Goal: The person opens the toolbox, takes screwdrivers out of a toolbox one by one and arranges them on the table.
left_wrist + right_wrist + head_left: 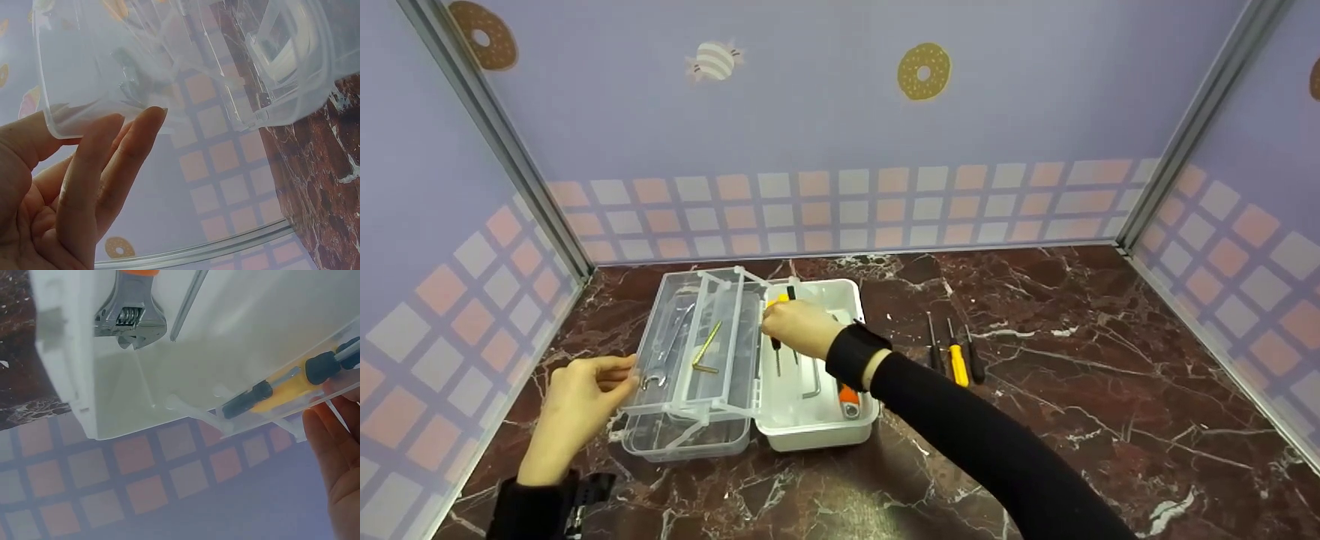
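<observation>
A toolbox stands open, its white base [817,439] on the right and its clear plastic lid and trays [664,409] folded out left. My left hand [581,397] pinches the outer edge of the clear plastic, close to a wrench [654,379]. A gold L-shaped hex key [706,349] lies in the middle tray. My right hand [802,326] reaches over the base's left side, fingers around a yellow and black screwdriver [284,391] at a clear tray's wall. Another black-tipped tool lies alongside it. In the base are an orange-handled adjustable wrench [132,318] and a silver hex key [812,386].
Right of the toolbox, a yellow-handled screwdriver [958,366] lies on the dark marbled table [1072,420] between two black-handled ones [974,360]. Patterned panels [840,112] enclose the back and sides. Clear hinge arms [735,409] link the trays to the base.
</observation>
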{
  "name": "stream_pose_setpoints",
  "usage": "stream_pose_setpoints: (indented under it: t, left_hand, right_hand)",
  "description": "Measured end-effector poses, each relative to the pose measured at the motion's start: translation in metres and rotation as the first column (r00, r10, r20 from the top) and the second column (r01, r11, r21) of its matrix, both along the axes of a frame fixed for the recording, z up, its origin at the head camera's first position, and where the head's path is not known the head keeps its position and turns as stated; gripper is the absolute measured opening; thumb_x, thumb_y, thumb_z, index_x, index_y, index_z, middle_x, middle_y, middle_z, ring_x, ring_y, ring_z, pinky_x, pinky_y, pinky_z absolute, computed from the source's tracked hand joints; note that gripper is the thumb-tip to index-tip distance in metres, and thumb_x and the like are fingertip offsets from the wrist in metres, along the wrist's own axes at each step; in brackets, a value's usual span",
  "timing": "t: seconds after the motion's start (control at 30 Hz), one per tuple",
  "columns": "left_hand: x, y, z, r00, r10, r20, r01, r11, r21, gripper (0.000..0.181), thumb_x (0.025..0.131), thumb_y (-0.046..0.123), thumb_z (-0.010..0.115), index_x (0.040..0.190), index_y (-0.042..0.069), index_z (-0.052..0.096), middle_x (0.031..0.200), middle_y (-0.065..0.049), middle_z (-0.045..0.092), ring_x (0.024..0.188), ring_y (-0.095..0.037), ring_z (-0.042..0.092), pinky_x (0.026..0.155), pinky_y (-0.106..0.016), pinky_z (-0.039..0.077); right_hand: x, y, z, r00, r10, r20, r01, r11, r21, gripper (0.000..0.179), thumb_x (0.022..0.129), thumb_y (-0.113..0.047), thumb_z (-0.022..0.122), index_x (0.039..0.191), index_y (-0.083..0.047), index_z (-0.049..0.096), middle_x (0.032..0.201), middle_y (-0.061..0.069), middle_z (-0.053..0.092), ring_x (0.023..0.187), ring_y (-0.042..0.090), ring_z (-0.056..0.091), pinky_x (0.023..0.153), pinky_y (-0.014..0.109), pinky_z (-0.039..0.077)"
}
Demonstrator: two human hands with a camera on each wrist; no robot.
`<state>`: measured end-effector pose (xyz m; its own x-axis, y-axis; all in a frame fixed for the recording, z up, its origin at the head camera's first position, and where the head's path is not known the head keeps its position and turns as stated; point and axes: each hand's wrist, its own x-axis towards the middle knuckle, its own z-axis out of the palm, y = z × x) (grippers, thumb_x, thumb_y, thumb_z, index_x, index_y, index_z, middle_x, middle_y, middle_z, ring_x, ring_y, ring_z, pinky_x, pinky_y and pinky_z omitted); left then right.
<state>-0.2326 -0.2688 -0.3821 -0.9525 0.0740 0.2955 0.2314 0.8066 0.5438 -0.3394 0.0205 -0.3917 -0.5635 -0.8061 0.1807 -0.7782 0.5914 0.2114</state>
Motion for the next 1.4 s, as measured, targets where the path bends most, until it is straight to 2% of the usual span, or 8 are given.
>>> stream_pose_setpoints:
  t: [0.2,0.43,0.63,0.9,1.07,1.23,1.3,1.4]
  left_hand:
    - [0.0,0.0,0.0,1.0,-0.003,-0.001,0.003,1.0,0.003,0.031,0.086,0.005,0.071,0.113,-0.009,0.068,0.102,-0.026,0.073,0.085,-0.038,0.074,0.072,-0.039,0.062]
    - [0.001,0.0,0.0,1.0,0.004,-0.022,-0.004,1.0,-0.004,0.03,0.086,0.005,0.071,0.112,-0.008,0.069,0.1,-0.024,0.074,0.084,-0.037,0.075,0.072,-0.041,0.061]
    - [0.002,0.0,-0.001,1.0,-0.003,-0.015,0.003,1.0,0.006,0.03,0.086,0.004,0.071,0.112,-0.01,0.069,0.103,-0.026,0.072,0.085,-0.038,0.074,0.073,-0.041,0.061]
    - [0.001,0.0,0.0,1.0,-0.006,-0.011,0.006,1.0,0.011,0.031,0.086,0.004,0.071,0.113,-0.01,0.068,0.103,-0.026,0.072,0.084,-0.038,0.074,0.071,-0.039,0.062]
    - [0.0,0.0,0.001,1.0,-0.007,-0.005,0.007,1.0,0.012,0.031,0.086,0.004,0.07,0.113,-0.01,0.068,0.102,-0.026,0.073,0.085,-0.038,0.074,0.072,-0.039,0.062]
    - [0.0,0.0,0.001,1.0,-0.003,-0.007,0.003,1.0,0.01,0.031,0.087,0.005,0.071,0.114,-0.009,0.068,0.102,-0.025,0.073,0.085,-0.037,0.074,0.072,-0.039,0.062]
    - [0.0,0.0,0.001,1.0,-0.003,-0.008,0.003,1.0,0.011,0.03,0.086,0.004,0.071,0.113,-0.009,0.068,0.102,-0.026,0.073,0.086,-0.038,0.074,0.072,-0.039,0.062]
    - [0.001,-0.001,0.0,1.0,-0.003,-0.013,0.003,1.0,0.01,0.03,0.086,0.004,0.072,0.113,-0.01,0.068,0.102,-0.026,0.073,0.085,-0.038,0.074,0.071,-0.039,0.062]
  right_hand:
    - [0.001,-0.006,-0.004,0.992,0.055,-0.116,-0.046,0.996,0.081,0.02,0.091,0.001,0.06,0.089,-0.013,0.074,0.089,-0.001,0.074,0.079,0.013,0.07,0.066,0.024,0.06]
    - [0.001,-0.006,-0.006,0.982,0.096,-0.16,-0.079,0.991,0.107,0.021,0.092,0.001,0.058,0.089,-0.014,0.072,0.087,-0.002,0.073,0.073,0.011,0.069,0.061,0.023,0.059]
    - [0.003,-0.003,0.002,0.975,0.138,-0.172,-0.12,0.986,0.113,0.019,0.094,-0.002,0.058,0.091,-0.014,0.073,0.087,-0.001,0.071,0.076,0.011,0.069,0.063,0.023,0.058]
    - [0.006,0.011,0.02,0.965,0.168,-0.2,-0.174,0.985,-0.013,0.019,0.092,0.002,0.059,0.103,-0.01,0.069,0.103,0.001,0.074,0.095,0.014,0.07,0.079,0.022,0.059]
    - [0.006,0.026,0.021,0.96,0.156,-0.234,-0.187,0.976,-0.114,0.012,0.092,-0.002,0.061,0.103,-0.005,0.064,0.098,0.005,0.074,0.089,0.017,0.071,0.077,0.023,0.059]
    - [0.004,0.046,0.016,0.968,0.113,-0.224,-0.171,0.951,-0.258,0.017,0.091,-0.019,0.068,0.098,-0.005,0.064,0.093,0.007,0.073,0.083,0.018,0.071,0.076,0.024,0.06]
    - [0.003,0.054,0.012,0.972,0.092,-0.215,-0.158,0.936,-0.313,0.017,0.091,-0.02,0.069,0.098,-0.004,0.064,0.093,0.007,0.074,0.083,0.019,0.071,0.078,0.026,0.06]
    - [0.003,0.065,0.007,0.986,0.074,-0.15,-0.129,0.906,-0.402,0.019,0.09,-0.018,0.07,0.1,-0.002,0.065,0.095,0.01,0.074,0.084,0.021,0.071,0.079,0.028,0.061]
